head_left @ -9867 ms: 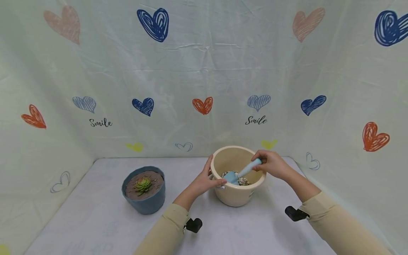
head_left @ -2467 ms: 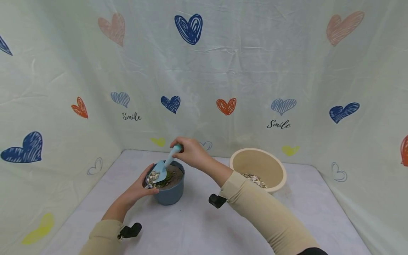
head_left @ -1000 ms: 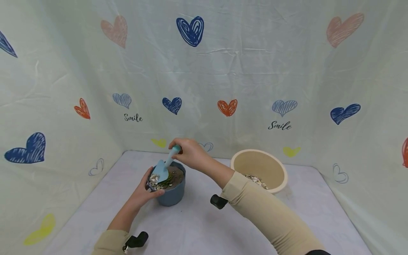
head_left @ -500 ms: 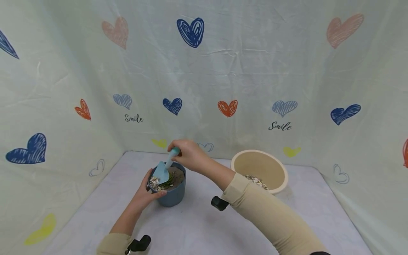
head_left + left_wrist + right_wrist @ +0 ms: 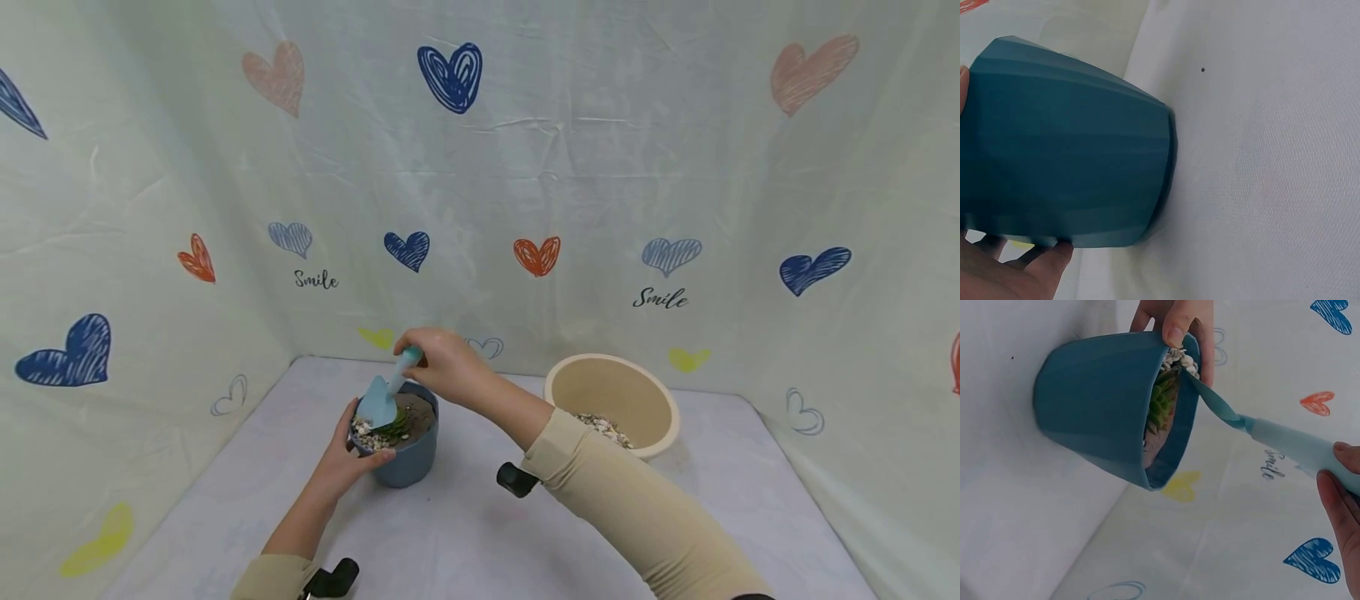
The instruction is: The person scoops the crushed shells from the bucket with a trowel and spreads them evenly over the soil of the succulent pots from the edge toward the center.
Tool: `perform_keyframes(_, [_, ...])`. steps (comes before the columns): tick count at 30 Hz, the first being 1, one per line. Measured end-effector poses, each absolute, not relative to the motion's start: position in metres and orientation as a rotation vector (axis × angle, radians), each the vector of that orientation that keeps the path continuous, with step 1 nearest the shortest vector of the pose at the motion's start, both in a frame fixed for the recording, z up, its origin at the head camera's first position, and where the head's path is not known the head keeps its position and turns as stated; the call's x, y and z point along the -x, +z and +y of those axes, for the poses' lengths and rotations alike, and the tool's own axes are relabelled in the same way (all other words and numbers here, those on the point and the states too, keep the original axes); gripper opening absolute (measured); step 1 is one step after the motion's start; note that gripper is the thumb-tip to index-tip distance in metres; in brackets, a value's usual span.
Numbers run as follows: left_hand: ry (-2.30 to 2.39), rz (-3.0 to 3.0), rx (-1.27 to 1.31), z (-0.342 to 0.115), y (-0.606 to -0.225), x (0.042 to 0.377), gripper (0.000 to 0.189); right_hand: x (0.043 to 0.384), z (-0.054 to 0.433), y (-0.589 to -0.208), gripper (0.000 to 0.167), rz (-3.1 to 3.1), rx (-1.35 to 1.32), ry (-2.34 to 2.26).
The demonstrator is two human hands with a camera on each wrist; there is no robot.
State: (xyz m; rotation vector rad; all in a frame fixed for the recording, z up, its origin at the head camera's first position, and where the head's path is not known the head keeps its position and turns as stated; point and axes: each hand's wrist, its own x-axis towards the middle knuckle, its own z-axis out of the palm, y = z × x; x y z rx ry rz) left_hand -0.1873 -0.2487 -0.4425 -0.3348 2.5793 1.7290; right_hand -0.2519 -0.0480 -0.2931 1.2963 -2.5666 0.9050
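Observation:
My left hand [image 5: 341, 462] grips the blue flowerpot [image 5: 411, 463] by its left side, with the thumb over the near rim. In the left wrist view, fingers [image 5: 1050, 265] press the pot's wall. My right hand [image 5: 453, 367] holds a light blue trowel [image 5: 377, 405] by the end of its handle, blade slanting down into the pot. White pebbles [image 5: 1180, 360] lie at the pot's left edge, by the blade tip. A green succulent [image 5: 1161, 403] stands in brown soil beside them, partly hidden by the blade in the head view.
A cream bucket [image 5: 618, 385] with more pebbles [image 5: 602, 427] in it stands at the right, its near side partly hidden behind the right forearm. A white cloth covers the table [image 5: 465, 517]. A heart-printed curtain [image 5: 480, 167] encloses the back and sides.
Earlier the trowel was in the cream bucket, my left hand on its rim. Both hands have moved left to the flowerpot. Pebbles carried on the blade now lie in the pot.

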Motion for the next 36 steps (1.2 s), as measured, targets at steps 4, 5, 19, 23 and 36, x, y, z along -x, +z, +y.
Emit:
perform_keyframes(4, [1.728, 2.577, 0.322, -0.247, -0.442, 0.188, 0.119, 0.251, -0.046, -0.293, 0.025, -2.551, -1.293, 0.885])
perform_keyframes(5, [1.727, 2.578, 0.317, -0.247, -0.442, 0.188, 0.119, 0.251, -0.045, -0.294, 0.025, -2.545, -1.293, 0.884])
perform_keyframes(19, [1.710, 2.586, 0.343, -0.241, -0.438, 0.189, 0.123, 0.256, -0.016, -0.296, 0.021, -2.370, -1.296, 0.968])
perform_keyframes(23, [1.635, 2.664, 0.272, -0.240, -0.430, 0.188, 0.123, 0.255, 0.003, -0.297, 0.022, -2.305, -1.269, 1.007])
perform_keyframes(36, [1.389, 3.020, -0.147, -0.213, -0.387, 0.194, 0.111, 0.244, 0.086, -0.298, 0.025, -2.152, -1.029, 1.134])
